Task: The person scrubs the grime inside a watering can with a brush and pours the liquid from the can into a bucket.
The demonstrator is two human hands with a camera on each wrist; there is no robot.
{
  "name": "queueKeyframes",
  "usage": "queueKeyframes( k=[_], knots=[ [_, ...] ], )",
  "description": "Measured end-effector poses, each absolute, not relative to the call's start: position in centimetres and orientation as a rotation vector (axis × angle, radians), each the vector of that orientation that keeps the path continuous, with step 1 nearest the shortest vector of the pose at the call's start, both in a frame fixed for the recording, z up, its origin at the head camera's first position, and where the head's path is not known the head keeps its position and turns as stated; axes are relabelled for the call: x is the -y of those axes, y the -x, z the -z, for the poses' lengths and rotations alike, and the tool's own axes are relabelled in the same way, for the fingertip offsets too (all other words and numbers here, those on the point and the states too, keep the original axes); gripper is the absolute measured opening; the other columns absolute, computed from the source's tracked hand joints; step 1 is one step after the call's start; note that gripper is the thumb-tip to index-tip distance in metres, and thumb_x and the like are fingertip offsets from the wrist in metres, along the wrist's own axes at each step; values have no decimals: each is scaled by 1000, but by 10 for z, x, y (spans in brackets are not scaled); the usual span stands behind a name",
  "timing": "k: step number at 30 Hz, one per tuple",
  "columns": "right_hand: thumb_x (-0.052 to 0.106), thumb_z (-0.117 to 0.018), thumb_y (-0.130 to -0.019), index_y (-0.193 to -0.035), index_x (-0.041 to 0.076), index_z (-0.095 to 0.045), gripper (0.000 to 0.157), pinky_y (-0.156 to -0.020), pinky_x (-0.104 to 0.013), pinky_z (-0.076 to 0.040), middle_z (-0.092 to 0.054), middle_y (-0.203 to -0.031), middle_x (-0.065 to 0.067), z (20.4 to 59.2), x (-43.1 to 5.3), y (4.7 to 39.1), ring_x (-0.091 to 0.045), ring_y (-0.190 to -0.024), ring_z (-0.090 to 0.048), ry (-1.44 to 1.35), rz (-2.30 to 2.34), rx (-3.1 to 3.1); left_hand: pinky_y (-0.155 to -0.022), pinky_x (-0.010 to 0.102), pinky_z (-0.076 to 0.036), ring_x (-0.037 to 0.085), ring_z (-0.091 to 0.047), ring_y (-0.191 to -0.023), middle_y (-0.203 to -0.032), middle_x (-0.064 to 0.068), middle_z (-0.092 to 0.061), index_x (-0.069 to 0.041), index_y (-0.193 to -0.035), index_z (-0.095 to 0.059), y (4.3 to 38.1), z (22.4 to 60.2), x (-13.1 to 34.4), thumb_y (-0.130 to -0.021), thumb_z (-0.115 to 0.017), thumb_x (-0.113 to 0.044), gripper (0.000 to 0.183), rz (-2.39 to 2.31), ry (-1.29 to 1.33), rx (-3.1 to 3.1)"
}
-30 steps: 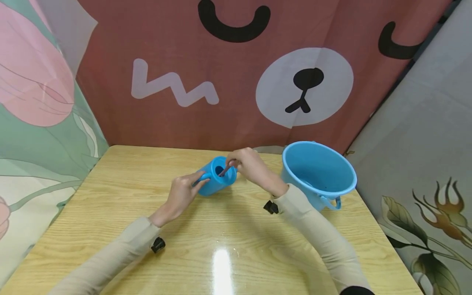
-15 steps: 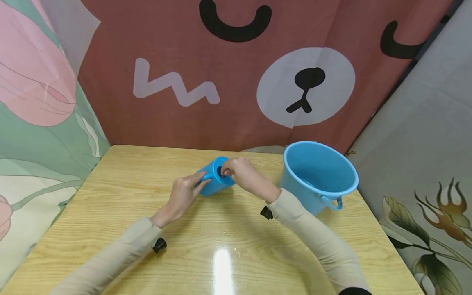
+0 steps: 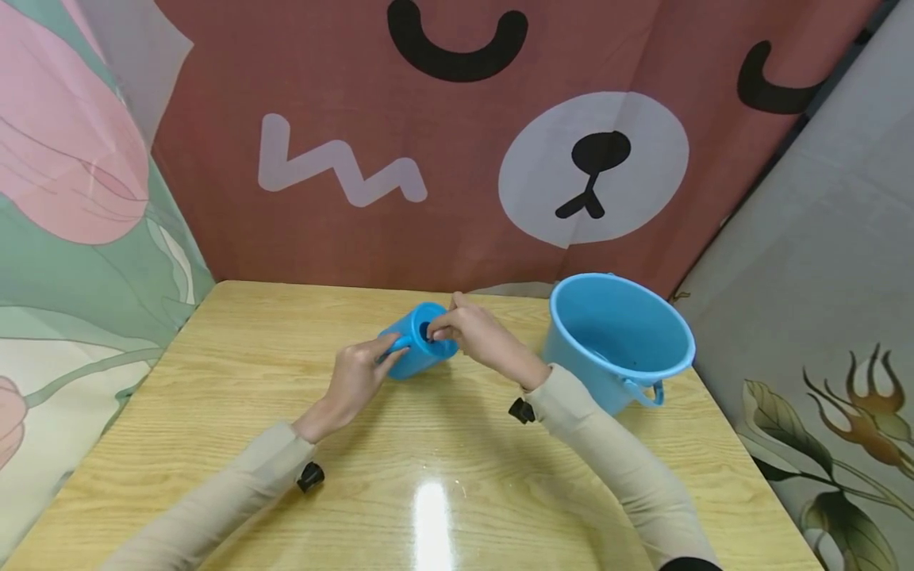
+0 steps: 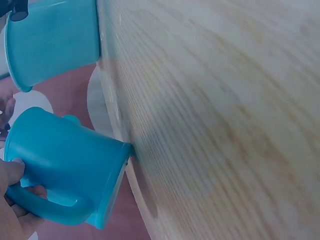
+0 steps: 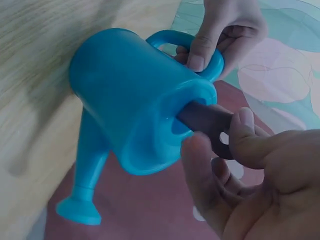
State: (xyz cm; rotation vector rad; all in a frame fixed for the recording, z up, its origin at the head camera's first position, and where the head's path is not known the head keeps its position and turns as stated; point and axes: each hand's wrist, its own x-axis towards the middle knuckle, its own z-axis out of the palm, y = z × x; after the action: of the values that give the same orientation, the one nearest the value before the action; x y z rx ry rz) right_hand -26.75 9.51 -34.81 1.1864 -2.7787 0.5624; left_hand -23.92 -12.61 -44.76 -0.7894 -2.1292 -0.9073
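Note:
A blue watering can [image 3: 416, 363] is held tilted at the back of the table, its opening facing me. My left hand [image 3: 350, 381] grips the can's handle [image 5: 216, 65], fingers wrapped through the loop. My right hand [image 3: 489, 337] is at the opening, pinching a dark brown flat handle [image 5: 207, 122] with a hole near its end between thumb and fingers. The far part of that handled tool is hidden inside the can, so its kind cannot be told. In the right wrist view the can's spout [image 5: 90, 172] points downward.
A light blue bucket [image 3: 585, 373] stands at the table's back right, close to my right forearm. The wooden table [image 3: 371, 500] ends at a brown cloth backdrop [image 3: 328, 246]. Patterned cloths hang at both sides.
My right hand has moved down and left toward the can's opening, taking the brown handle deeper in, then shifted slightly back. My left hand and the can stay nearly still.

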Motion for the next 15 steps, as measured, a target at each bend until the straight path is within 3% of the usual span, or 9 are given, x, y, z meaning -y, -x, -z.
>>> queueKeyframes(
  k=[4,8,15],
  knots=[
    [15,-64,-96,-110,17,-77,19,-47,-22,-40,-66,-83,0,344,-95,265,-11,-58,-50,-1147,-459,2855,-75,38,-59,31,-72,-90,-102,20,-72,4,-112,-72,239,448,125,-85,-76,1,28,910,801,2130],
    [13,-61,-99,-112,13,-74,19,-46,-23,-46,-67,-72,-2,345,-94,266,-9,-49,-55,-1105,-611,2906,-74,39,-59,31,-72,-89,-100,20,-73,5,-112,-72,240,448,125,-85,-76,1,27,918,792,2127],
    [21,-63,-98,-102,7,-71,17,-55,-24,-52,-67,-69,-5,352,-94,273,-19,-60,-65,-1103,-904,2864,-71,40,-60,31,-73,-84,-97,20,-73,6,-110,-72,240,448,126,-83,-78,2,28,908,764,2111]
  ],
)
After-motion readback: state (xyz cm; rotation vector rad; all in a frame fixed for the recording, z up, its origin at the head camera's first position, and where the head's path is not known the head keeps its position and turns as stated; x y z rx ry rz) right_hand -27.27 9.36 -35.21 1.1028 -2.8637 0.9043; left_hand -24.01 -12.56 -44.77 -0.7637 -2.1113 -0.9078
